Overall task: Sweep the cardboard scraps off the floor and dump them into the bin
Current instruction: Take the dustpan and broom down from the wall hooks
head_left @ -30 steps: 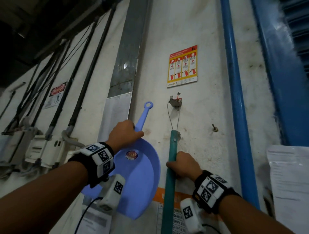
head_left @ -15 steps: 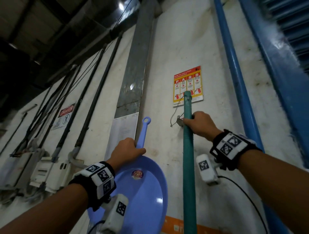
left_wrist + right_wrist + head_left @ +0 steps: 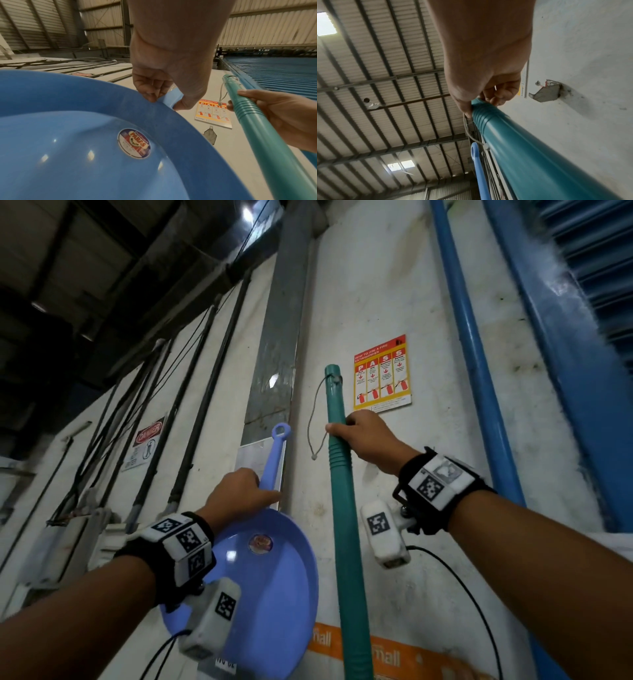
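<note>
The left hand grips the blue dustpan by its handle, pan close against the white wall. Just beside it, apart, the right hand wraps the upright green broom handle, its cord loop dangling free between them.

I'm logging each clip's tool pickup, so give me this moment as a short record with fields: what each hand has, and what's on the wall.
left hand: grips the blue dustpan at the base of its handle
right hand: grips the teal broom handle just above its ribbed section
hanging loop: grey cord tied near the handle's top, hanging free
wall bracket: metal, nothing hooked on it
wall sign: fire extinguisher poster
bin and scraps: not in view
</note>
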The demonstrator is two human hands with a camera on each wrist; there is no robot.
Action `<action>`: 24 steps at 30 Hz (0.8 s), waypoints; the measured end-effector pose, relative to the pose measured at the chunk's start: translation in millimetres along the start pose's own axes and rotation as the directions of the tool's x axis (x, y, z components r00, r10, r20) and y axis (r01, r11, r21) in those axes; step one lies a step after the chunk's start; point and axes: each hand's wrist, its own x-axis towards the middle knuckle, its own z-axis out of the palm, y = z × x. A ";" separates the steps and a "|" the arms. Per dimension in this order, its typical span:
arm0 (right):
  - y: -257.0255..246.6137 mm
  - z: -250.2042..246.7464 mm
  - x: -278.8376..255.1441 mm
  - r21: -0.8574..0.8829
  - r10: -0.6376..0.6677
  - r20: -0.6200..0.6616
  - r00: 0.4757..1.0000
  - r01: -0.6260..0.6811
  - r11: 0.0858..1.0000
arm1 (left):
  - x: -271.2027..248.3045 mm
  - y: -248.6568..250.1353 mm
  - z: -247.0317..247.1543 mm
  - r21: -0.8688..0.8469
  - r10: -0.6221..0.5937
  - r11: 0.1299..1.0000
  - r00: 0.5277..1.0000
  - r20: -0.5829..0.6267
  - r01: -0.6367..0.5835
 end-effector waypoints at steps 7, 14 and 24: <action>-4.6 -2.5 -45.5 0.133 0.117 0.098 0.988 -0.129 0.983 | -42.5 1.5 -37.4 0.065 -0.043 0.997 0.998 0.042 0.040; -32.5 -19.6 -123.5 0.265 0.196 0.355 0.914 -0.300 0.917 | -115.1 9.1 -84.2 0.014 -0.207 0.978 0.966 0.158 0.208; -64.0 -30.1 -268.8 0.496 0.257 0.443 0.859 -0.474 0.728 | -278.8 8.9 -140.7 0.241 -0.528 0.848 0.795 0.299 0.473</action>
